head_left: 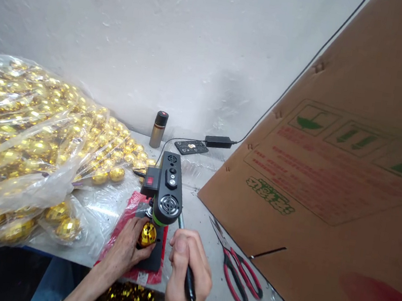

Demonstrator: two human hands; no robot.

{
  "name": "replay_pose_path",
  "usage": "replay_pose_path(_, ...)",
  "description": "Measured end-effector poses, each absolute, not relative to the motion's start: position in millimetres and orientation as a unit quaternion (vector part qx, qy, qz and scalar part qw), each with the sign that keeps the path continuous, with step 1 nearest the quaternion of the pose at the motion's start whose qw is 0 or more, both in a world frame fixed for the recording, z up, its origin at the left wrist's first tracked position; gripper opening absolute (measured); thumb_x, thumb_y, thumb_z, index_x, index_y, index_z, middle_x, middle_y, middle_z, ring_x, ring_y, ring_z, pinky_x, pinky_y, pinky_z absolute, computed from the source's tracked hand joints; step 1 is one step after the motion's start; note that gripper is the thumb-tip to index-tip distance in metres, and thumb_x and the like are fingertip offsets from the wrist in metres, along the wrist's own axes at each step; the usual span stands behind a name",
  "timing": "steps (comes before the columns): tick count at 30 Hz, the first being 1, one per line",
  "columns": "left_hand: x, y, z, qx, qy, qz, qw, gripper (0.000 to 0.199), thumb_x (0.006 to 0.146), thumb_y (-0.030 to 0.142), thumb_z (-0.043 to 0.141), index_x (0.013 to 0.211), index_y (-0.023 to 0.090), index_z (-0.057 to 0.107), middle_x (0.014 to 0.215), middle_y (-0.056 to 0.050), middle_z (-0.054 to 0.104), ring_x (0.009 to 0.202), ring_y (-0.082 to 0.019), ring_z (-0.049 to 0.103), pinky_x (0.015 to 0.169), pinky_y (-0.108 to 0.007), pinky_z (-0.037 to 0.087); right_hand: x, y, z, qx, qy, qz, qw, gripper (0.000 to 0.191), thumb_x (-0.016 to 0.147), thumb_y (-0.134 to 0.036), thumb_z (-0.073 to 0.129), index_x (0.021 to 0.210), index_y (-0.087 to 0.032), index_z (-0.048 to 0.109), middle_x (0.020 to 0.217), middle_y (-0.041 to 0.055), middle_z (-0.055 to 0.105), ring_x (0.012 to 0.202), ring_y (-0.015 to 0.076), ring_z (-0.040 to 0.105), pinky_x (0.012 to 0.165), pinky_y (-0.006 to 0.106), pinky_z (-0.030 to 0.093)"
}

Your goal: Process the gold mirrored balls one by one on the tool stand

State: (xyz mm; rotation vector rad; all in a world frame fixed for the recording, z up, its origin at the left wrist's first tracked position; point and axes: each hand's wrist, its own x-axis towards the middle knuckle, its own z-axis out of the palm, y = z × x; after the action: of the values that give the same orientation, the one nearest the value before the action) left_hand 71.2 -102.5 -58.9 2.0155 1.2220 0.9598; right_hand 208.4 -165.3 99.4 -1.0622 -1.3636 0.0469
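My left hand point(130, 245) is closed around a gold mirrored ball point(148, 234), pinching it between thumb and fingers under the head of a black bench machine point(170, 191). The machine has round vents on top and a dark flat base point(154, 261). From its right side comes a metal lever with a black handle point(190, 284). My right hand point(189, 273) is wrapped around that lever, thumb uppermost. Red plastic sheeting point(113, 243) lies beneath the base. The underside of the machine's head, where the ball meets it, is partly hidden.
A clear bag of gold balls point(39, 133) fills the left, with some loose at its mouth. Red-and-black scissors point(239, 268) lie right of my hand, beside a large cardboard box point(331, 179). Behind stand a bottle point(158, 129), a phone point(191, 146) and a power adapter point(218, 141).
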Motion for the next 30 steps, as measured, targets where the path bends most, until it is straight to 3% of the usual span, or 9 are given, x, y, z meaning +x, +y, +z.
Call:
replay_pose_path(7,70,-106,-66,0.768,0.432,0.334,0.335,0.05,0.086,0.025,0.083,0.134,0.021,0.069,0.133,-0.018,0.074,0.122,-0.039,0.074,0.105,-0.057,0.064,207,-167,95,-0.476,-0.592,0.027,0.65,0.031,0.114,-0.014,0.045,0.088,-0.024,0.057,0.076,-0.005,0.056,0.063,0.0082,0.056,0.06,0.017,0.047)
replay_pose_path(11,74,-99,-70,0.755,0.428,0.352,0.352,0.049,0.09,0.027,0.08,0.137,0.022,0.066,0.134,-0.016,0.074,0.124,-0.038,0.073,0.107,-0.057,0.062,207,-167,97,-0.478,-0.591,0.03,0.649,0.03,0.114,-0.013,0.045,0.088,-0.024,0.057,0.076,-0.0052,0.056,0.061,0.0078,0.053,0.057,0.018,0.045)
replay_pose_path(18,74,-96,-71,0.772,0.398,0.316,0.381,0.059,0.085,0.028,0.082,0.141,0.022,0.064,0.13,-0.015,0.076,0.12,-0.037,0.073,0.105,-0.052,0.061,207,-167,97,-0.479,-0.589,0.026,0.65,0.031,0.113,-0.013,0.046,0.087,-0.024,0.058,0.075,-0.0054,0.055,0.058,0.0081,0.05,0.054,0.019,0.042)
replay_pose_path(30,73,-89,-68,0.78,0.467,0.275,0.314,0.044,0.084,0.035,0.082,0.125,0.021,0.071,0.12,-0.012,0.077,0.113,-0.038,0.07,0.102,-0.054,0.052,210,-170,88,-0.475,-0.601,0.032,0.642,0.03,0.112,-0.011,0.046,0.087,-0.024,0.057,0.077,-0.0047,0.056,0.06,0.0086,0.052,0.055,0.02,0.043)
